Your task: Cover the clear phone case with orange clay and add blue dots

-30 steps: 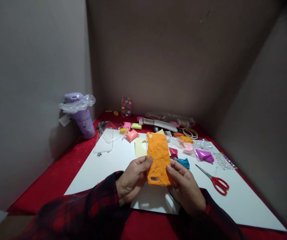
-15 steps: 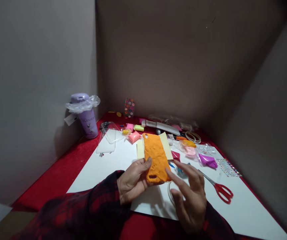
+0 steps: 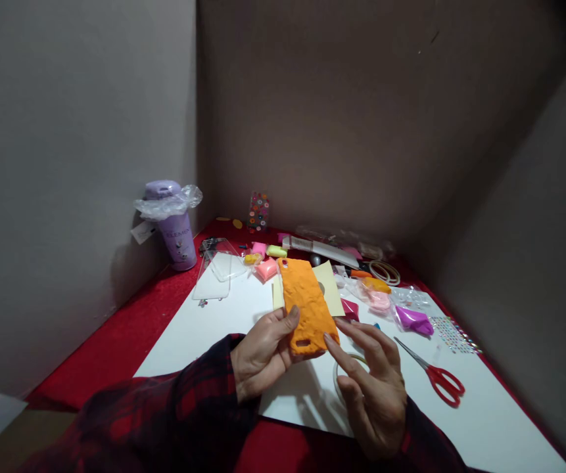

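An orange clay-covered phone case point(image 3: 306, 302) is held up over the white board, tilted, with a small hole at its top left and a slot near its bottom. My left hand point(image 3: 265, 348) grips its lower left side, thumb on the front and fingers behind. At its lower right edge, the fingertips of my right hand point(image 3: 374, 381) touch or nearly touch the clay, the fingers spread and holding nothing. Pale yellow paper point(image 3: 330, 289) lies behind the case. A ring-shaped roll point(image 3: 339, 378) is partly hidden by my right hand.
Red-handled scissors point(image 3: 443, 381) and a gem sheet point(image 3: 455, 335) lie right. Purple clay point(image 3: 413, 320), coral clay point(image 3: 265, 270) and clear cases point(image 3: 213, 279) sit around the white board point(image 3: 184, 338). A lilac cup point(image 3: 179, 240) stands back left, a button-covered case point(image 3: 258, 211) behind.
The view has shifted slightly, so the table items appear a little displaced. The orange case has tilted a bit in my left hand, and my right fingertips remain by its lower right edge.
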### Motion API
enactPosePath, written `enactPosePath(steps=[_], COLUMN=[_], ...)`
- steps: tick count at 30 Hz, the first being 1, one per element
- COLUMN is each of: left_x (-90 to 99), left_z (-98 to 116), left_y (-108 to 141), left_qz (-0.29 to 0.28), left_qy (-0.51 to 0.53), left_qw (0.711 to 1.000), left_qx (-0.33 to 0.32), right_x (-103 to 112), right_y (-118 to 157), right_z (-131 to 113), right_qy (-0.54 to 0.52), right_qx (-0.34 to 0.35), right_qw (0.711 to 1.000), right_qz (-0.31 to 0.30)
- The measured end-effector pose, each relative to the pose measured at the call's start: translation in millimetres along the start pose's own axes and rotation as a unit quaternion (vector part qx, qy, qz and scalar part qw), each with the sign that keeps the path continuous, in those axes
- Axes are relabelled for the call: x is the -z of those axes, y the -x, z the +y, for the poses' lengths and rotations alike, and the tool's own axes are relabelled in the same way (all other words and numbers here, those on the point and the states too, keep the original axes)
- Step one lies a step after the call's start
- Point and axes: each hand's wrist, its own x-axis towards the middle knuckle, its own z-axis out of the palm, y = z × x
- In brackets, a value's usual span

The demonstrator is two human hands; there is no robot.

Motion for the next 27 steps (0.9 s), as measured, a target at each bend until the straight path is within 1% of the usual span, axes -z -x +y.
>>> enactPosePath(steps=[3, 5, 7, 9, 12, 14, 18, 20, 23, 25, 27], left_x=[-0.3, -0.2, 0.1, 0.2, 0.3, 0.3, 0.2, -0.2, -1.4, -1.7, -1.0], left_z=[-1.3, -2.4, -3.0, -3.0, -2.5, -2.6, -3.2, -3.2, -2.7, -2.6, -3.0], left_y=[0.1, 0.1, 0.1, 0.0, -0.1, -0.1, -0.4, -0.6, -0.8, -0.6, -0.3], left_qz=[-0.006, -0.012, -0.013, -0.009, 0.0, -0.005, -0.016, -0.015, 0.001, 0.011, 0.015], left_qy=[0.001, 0.004, 0.006, 0.006, 0.003, 0.001, 0.001, 0.002, 0.005, 0.006, 0.004], left_qw=[1.0, 1.0, 1.0, 1.0, 1.0, 1.0, 1.0, 1.0, 1.0, 1.0, 1.0], left_qx=[0.001, -0.001, 0.0, 0.002, 0.004, 0.006, 0.003, 0.006, 0.006, 0.008, 0.015], right_x=[-3.5, -6.1, -6.2, -3.5, 0.5, -0.2, -5.8, -5.7, -2.0, -0.2, -0.4], right_y=[0.7, 1.6, 2.1, 1.8, 0.5, 0.0, 0.0, 0.3, 0.3, -0.2, -1.5], right_z=[-0.7, -0.6, 0.3, 1.5, 2.6, 2.5, 2.0, 2.4, 3.9, 4.6, 4.3], right_qy=[0.049, 0.093, 0.109, 0.083, 0.045, 0.056, 0.092, 0.066, 0.005, -0.002, 0.018], right_qx=[0.015, 0.031, 0.044, 0.04, 0.028, 0.03, 0.045, 0.036, 0.014, 0.013, 0.02], right_qw=[0.999, 0.995, 0.993, 0.996, 0.999, 0.998, 0.994, 0.997, 1.0, 1.0, 0.999], right_qz=[-0.015, -0.011, -0.012, -0.017, -0.008, -0.007, -0.027, -0.032, -0.02, -0.015, -0.028])
